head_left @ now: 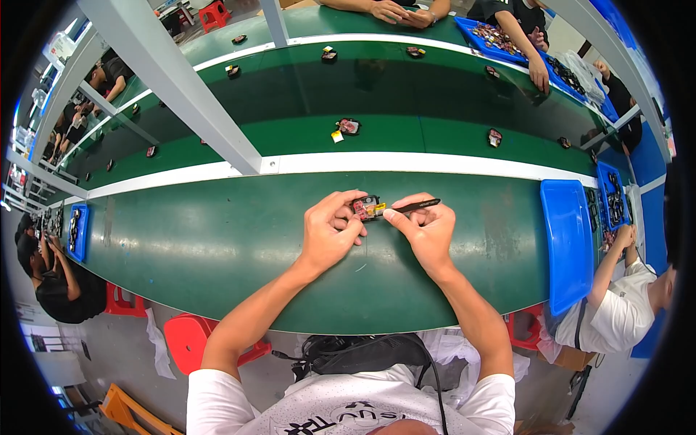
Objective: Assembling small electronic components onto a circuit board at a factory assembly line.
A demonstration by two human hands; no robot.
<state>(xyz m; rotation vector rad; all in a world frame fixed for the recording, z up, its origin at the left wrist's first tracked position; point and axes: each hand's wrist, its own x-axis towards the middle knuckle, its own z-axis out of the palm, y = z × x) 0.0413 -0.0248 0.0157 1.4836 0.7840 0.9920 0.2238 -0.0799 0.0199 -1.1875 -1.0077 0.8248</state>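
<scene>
Over the green bench top (217, 225), my left hand (328, 230) is closed around a small open black plastic casing (357, 208) with reddish and silvery parts inside. From the right, my right hand (429, 230) pinches a pair of slim black tweezers (420, 206), whose back end sticks out to the right. A small yellow piece (380, 209) shows at the casing's right side, beside my right fingertips. Whether the tweezers' tips touch it is hidden by those fingers.
Beyond a white rail (406, 165), similar casings (349, 127) sit spaced along a green conveyor belt (275, 109). A blue tray (569, 239) stands at the bench's right end. A grey post (174, 87) rises at left. Co-workers sit on both sides and across. A red stool (190, 341) is below left.
</scene>
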